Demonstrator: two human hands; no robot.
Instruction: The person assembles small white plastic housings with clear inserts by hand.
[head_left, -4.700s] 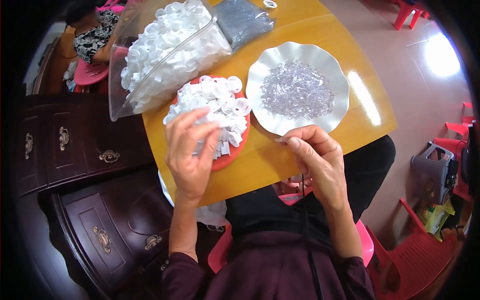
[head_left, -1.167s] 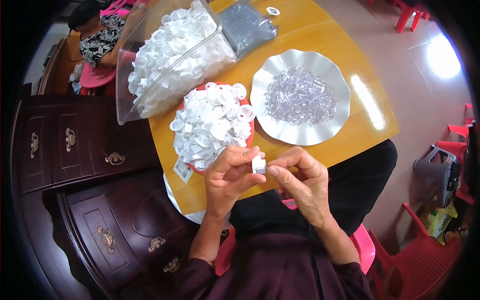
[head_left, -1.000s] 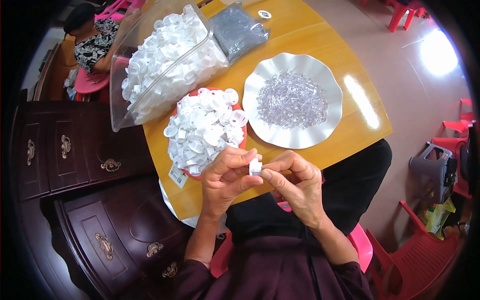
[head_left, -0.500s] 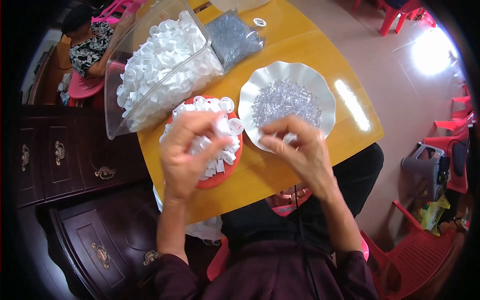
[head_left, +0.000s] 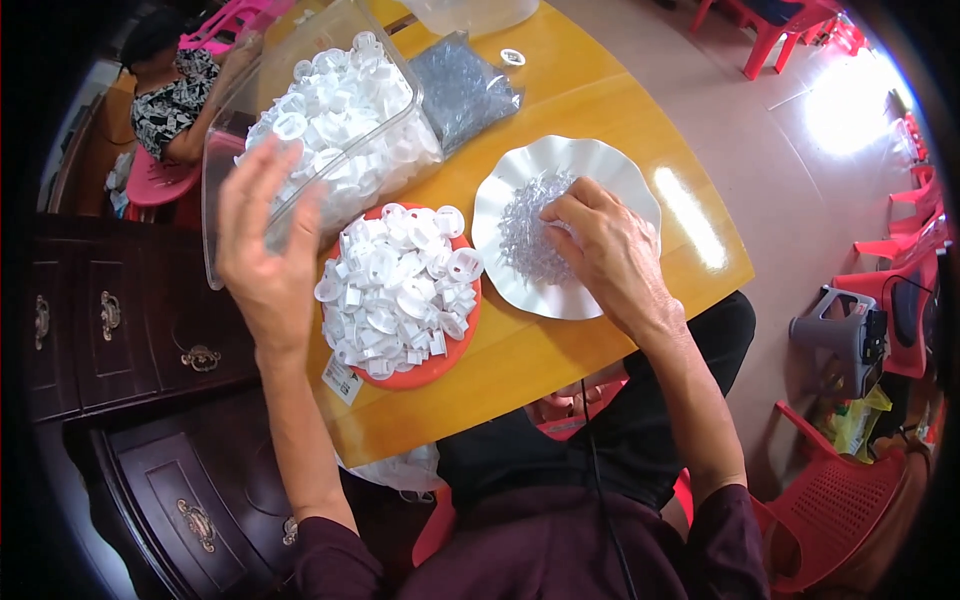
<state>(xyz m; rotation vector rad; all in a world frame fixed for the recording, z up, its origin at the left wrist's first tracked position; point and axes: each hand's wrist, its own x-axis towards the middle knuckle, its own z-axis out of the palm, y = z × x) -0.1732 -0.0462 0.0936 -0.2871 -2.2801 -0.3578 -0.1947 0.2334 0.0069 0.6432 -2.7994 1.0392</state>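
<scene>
I saw left hand (head_left: 268,260) blurred, fingers parted, over edge of clear plastic bin (head_left: 213,220) full of white plastic fittings (head_left: 345,110). Right hand (head_left: 612,250) dipped into clear slivers (head_left: 525,230) on scalloped white plate (head_left: 560,303); couldn't tell grasp. Red tray (head_left: 430,374) held heaped fittings.

I saw the left forearm (head_left: 303,440) rise from the lower edge to a blurred left hand (head_left: 265,245), held up at the left with fingers spread. The right forearm (head_left: 700,400) slanted inward; the right hand (head_left: 608,250), right of centre, curled its fingers downward, knuckles uppermost.
</scene>
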